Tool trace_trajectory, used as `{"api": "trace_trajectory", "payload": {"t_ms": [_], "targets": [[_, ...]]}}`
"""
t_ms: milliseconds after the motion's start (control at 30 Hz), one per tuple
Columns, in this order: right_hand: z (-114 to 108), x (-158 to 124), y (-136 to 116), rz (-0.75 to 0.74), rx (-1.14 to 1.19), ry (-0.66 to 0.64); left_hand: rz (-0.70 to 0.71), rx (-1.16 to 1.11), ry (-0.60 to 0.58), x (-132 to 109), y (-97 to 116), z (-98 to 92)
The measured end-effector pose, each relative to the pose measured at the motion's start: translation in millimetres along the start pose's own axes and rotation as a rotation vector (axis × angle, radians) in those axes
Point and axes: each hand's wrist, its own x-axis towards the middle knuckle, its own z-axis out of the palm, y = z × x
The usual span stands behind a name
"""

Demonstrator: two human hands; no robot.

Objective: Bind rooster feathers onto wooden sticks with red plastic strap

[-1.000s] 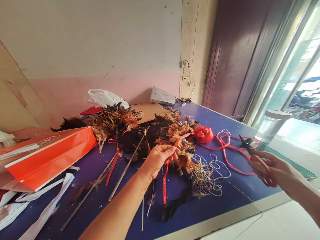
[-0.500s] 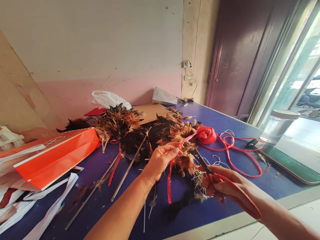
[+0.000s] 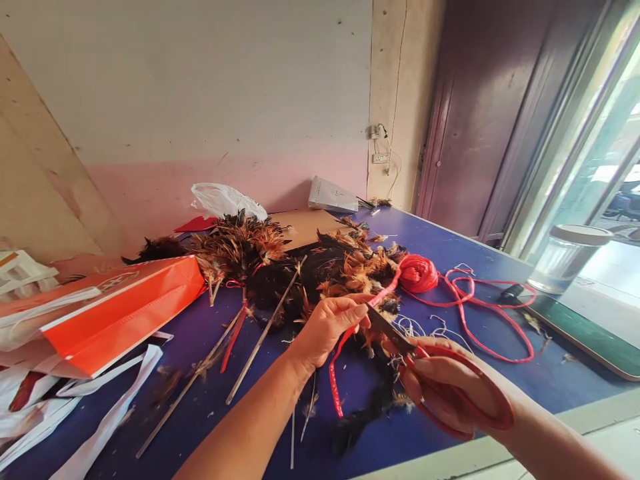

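My left hand (image 3: 330, 327) pinches a red plastic string (image 3: 336, 373) above a pile of brown and black feathers (image 3: 300, 267). One end of the string hangs down from my fingers. The other end runs up to a red ball of string (image 3: 418, 273). My right hand (image 3: 450, 390) grips red-handled scissors (image 3: 400, 339), fingers through the loops. The dark blades point up-left, their tips right beside my left fingertips at the string.
An orange paper bag (image 3: 110, 313) lies at the left with white strips (image 3: 100, 420) below it. Thin sticks (image 3: 260, 337) lie across the blue table (image 3: 450, 233). Loose red string loops (image 3: 480, 313), a clear jar (image 3: 565, 257), a green board (image 3: 585, 333) and white thread scraps (image 3: 425, 327) sit right.
My right hand carried the scissors in from the far right to the string held by my left hand. My left hand stayed nearly still.
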Motion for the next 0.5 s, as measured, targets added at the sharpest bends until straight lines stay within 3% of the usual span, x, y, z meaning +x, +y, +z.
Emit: {"api": "trace_trajectory", "payload": {"t_ms": [267,400,500], "targets": [[11.2,4.9,3.2,0.125,0.487,-0.08,0.108,-0.062,0.059,-2.2,3.4,3.9],[14.5,6.6,1.8,0.107,0.524,-0.112,0.056,-0.112,-0.008,-1.5,1.3,0.5],[15.0,7.0,2.9,0.078,0.524,-0.071,0.038,-0.113,0.007,-0.5,-1.2,0.1]]}}
